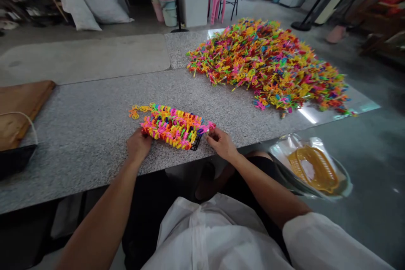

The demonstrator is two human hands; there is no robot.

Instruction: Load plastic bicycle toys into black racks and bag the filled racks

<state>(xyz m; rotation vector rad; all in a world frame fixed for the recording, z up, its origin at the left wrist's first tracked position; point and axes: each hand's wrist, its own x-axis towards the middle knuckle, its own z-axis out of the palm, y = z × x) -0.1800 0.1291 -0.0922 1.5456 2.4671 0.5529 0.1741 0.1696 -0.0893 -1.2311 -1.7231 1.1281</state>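
A small black tray packed with rows of bright plastic pieces lies near the front edge of the granite table. My left hand rests against the tray's left end, fingers curled on it. My right hand pinches a pink plastic piece at the tray's right end. A few loose orange and yellow pieces lie just behind the tray on the left.
A large heap of mixed coloured plastic pieces covers the table's far right. A wooden board and a dark container sit at the left. A yellow basket in a bagged basin stands on the floor at right.
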